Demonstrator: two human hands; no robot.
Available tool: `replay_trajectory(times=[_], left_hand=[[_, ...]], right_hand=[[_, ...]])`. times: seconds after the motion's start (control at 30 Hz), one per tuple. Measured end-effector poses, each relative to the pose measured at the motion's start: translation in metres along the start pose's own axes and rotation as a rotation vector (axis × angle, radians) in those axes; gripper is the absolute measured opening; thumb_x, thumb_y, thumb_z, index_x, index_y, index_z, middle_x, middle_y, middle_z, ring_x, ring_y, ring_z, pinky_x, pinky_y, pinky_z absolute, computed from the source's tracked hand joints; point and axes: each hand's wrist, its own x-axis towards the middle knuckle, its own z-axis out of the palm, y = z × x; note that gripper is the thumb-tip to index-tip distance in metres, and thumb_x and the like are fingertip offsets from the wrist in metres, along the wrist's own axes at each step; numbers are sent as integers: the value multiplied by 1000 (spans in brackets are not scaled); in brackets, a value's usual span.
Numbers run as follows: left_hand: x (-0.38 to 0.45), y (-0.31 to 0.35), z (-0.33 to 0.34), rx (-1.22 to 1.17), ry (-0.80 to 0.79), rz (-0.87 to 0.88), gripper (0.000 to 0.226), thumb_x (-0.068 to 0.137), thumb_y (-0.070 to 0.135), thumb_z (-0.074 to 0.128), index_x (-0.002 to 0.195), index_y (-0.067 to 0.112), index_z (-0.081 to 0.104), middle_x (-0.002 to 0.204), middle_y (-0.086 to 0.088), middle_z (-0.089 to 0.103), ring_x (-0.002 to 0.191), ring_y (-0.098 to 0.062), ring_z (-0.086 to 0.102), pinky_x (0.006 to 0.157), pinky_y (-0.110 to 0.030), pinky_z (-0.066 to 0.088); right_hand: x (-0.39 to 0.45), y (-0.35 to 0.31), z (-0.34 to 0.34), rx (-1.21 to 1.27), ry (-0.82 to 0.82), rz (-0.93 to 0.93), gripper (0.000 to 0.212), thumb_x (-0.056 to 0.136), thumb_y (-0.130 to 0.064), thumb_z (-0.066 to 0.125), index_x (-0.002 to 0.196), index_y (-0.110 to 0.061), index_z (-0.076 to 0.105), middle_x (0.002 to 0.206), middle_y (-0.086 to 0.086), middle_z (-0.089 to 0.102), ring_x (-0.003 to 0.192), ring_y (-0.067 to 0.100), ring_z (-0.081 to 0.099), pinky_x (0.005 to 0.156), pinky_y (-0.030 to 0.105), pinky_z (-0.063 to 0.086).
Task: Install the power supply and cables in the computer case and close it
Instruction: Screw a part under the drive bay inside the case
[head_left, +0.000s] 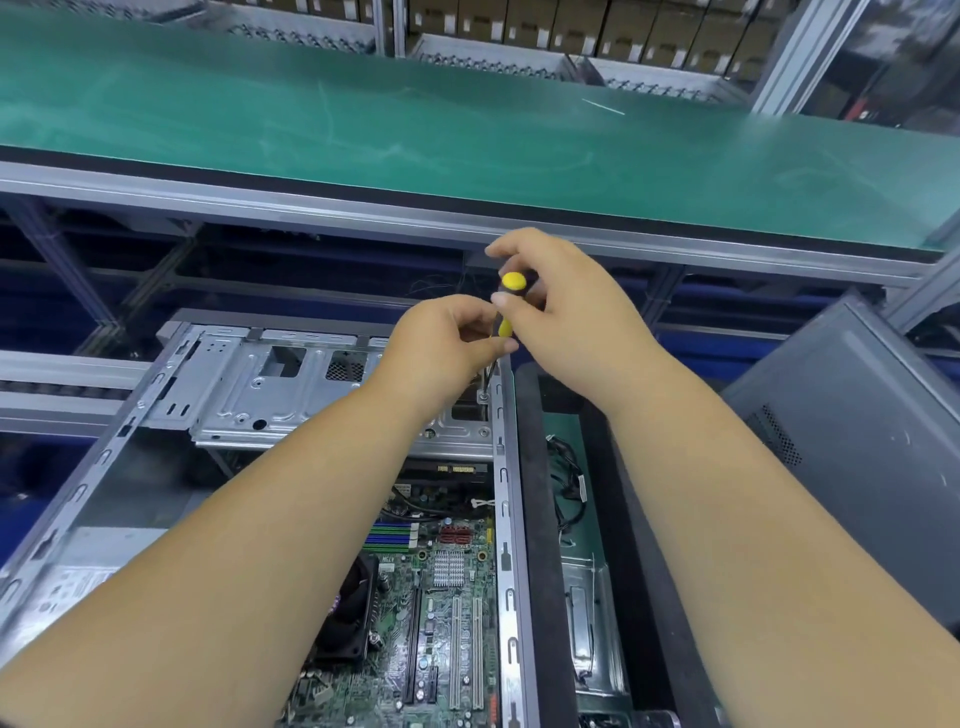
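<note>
Both hands (441, 338) (561, 301) grip an upright screwdriver (511, 291) over the case (506, 467).

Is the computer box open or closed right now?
Open. The computer case has no side cover, so the motherboard inside shows. Both hands, left hand and right hand, hold a screwdriver over it.

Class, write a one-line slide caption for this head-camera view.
Both hands hold a yellow-handled screwdriver upright over a screw on the open computer case.

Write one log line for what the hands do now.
right hand grips screwdriver | left hand pinches shaft | tip at screw | case open
</note>
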Motion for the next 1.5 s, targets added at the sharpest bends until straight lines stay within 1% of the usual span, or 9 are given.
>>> replay_trajectory(times=[0.13,0.37,0.47,0.6,0.77,0.93,1.07,1.23,1.5], left_hand=[[-1,0,0,-27,-25,-1,16,84,18,74,97,27,72,89,10,72,85,-4,66,79,-29,55],[-5,9,4,-48,63,-17,23,71,16,79,89,25,67,88,-7,69,83,-25,64,72,-33,56],[-5,7,1,-7,48,-10,17,79,13,74,95,15,70,86,-2,72,83,-18,67,72,-28,55],[-5,4,-3,55,-17,22,12,87,17,69,98,22,70,86,5,71,83,-10,65,72,-26,53],[-5,3,-4,25,-18,19,19,80,24,74,94,33,65,83,12,67,78,1,61,63,-11,45],[-6,2,4,-14,87,-31,24,72,22,78,92,16,68,85,-2,67,76,-17,60,62,-16,50],[-4,1,3,22,68,-19,15,80,22,76,93,17,71,85,3,70,80,-11,65,69,-18,53],[-4,-1,0,12,-11,-7,14,86,18,72,97,26,71,90,11,71,84,-2,65,78,-22,53],[-8,8,10,-10,97,-16,22,70,21,75,87,16,63,83,-5,64,76,-18,57,63,-25,44]], right_hand=[[4,1,-4,-130,5,-48,16,93,-24,62,108,-27,64,103,-9,59,89,11,52,81,32,48],[5,-2,12,-350,167,62,41,89,-59,55,79,-22,39,65,-8,40,63,17,43,48,28,23],[0,-1,14,-184,171,61,33,92,-58,50,89,-25,50,79,-9,53,67,11,48,53,28,35],[-6,0,5,-12,1,-9,33,93,-25,58,125,-36,53,116,-13,57,84,9,52,76,29,47],[-4,-1,5,-138,70,-29,15,90,-34,65,101,-29,56,95,-11,57,80,12,52,67,28,42],[0,-3,10,-311,147,73,40,84,-56,64,83,-23,42,68,-8,45,65,17,47,49,30,31],[0,-2,7,-190,128,96,35,87,-59,57,97,-25,53,85,-8,55,76,15,52,60,32,43],[-3,-2,-3,-116,-58,-25,31,95,-17,56,122,-32,60,115,-7,59,95,14,56,85,34,49],[1,-6,5,-263,59,-4,26,88,-45,65,87,-23,52,85,-4,54,78,19,51,57,28,32]])
